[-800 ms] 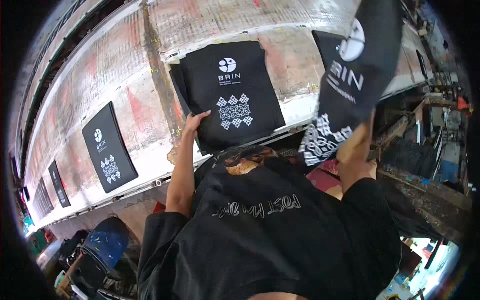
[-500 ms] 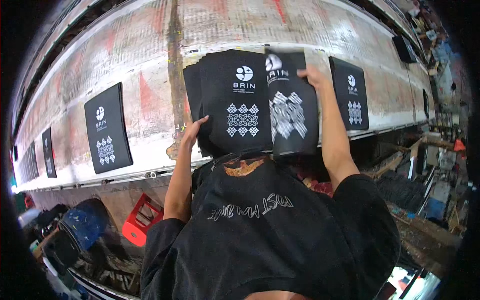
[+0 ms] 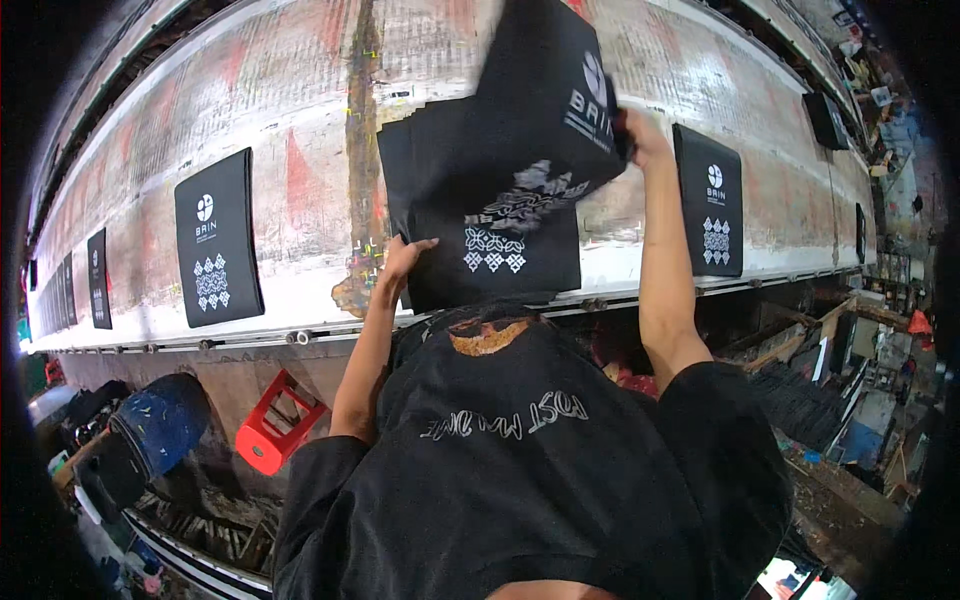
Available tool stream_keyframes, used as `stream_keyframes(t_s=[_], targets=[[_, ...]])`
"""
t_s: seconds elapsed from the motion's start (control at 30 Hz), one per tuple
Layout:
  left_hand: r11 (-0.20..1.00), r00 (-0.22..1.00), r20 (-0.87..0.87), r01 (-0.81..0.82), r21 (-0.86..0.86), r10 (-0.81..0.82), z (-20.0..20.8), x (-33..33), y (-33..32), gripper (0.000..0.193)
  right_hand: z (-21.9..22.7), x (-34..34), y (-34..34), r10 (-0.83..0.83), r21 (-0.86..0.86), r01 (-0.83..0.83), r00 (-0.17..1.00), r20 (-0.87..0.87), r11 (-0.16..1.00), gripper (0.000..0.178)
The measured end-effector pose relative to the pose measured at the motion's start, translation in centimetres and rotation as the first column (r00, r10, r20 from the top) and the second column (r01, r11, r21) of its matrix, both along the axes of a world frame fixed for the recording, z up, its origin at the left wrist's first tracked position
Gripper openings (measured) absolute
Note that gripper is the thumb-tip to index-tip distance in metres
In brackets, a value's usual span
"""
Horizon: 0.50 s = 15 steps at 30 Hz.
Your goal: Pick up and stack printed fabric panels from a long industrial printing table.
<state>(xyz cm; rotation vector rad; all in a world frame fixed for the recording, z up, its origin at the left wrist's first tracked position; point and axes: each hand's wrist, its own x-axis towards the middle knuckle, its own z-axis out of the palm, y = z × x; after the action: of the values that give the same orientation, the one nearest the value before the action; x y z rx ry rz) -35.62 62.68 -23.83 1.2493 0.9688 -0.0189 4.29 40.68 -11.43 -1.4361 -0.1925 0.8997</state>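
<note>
A stack of flat black fabric panels (image 3: 440, 275) with white logo and pattern prints lies on the long table in front of me. My left hand (image 3: 407, 257) grips the stack's near left edge, thumb on top and the other fingers partly hidden. My right hand (image 3: 645, 142) has hold of the right edge of one black printed panel (image 3: 535, 95). That panel is raised and tilted over the stack, blurred by motion, and covers the upper part of the print below. The right fingertips are hidden behind its edge.
Single black printed panels lie spaced along the paint-stained table (image 3: 310, 200): one to the left (image 3: 217, 240), one to the right (image 3: 708, 200), and several farther off. A metal rail (image 3: 300, 338) runs along the near edge. A red stool (image 3: 280, 422) and a blue barrel (image 3: 165, 425) are at lower left.
The panel in my right hand has swung left and up from beside the stack to over it. My left hand stays at the stack's left edge, its thumb now farther over the top.
</note>
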Motion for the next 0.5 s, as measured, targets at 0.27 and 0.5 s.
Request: stream_keyframes(t_s=[0.27,0.5], targets=[[0.971,0.997,-0.042,-0.070,-0.229,0.062,-3.8,0.0,0.9,0.071,-17.5,2.7,-1.2,0.287,-0.419,-0.162,0.923,0.255,0.893,0.043],[0.865,0.979,0.132,-0.070,-0.497,0.155,-1.9,-0.5,1.2,0.071,-17.5,1.4,4.9,0.223,-0.513,-0.030,0.921,0.319,0.858,0.104]])
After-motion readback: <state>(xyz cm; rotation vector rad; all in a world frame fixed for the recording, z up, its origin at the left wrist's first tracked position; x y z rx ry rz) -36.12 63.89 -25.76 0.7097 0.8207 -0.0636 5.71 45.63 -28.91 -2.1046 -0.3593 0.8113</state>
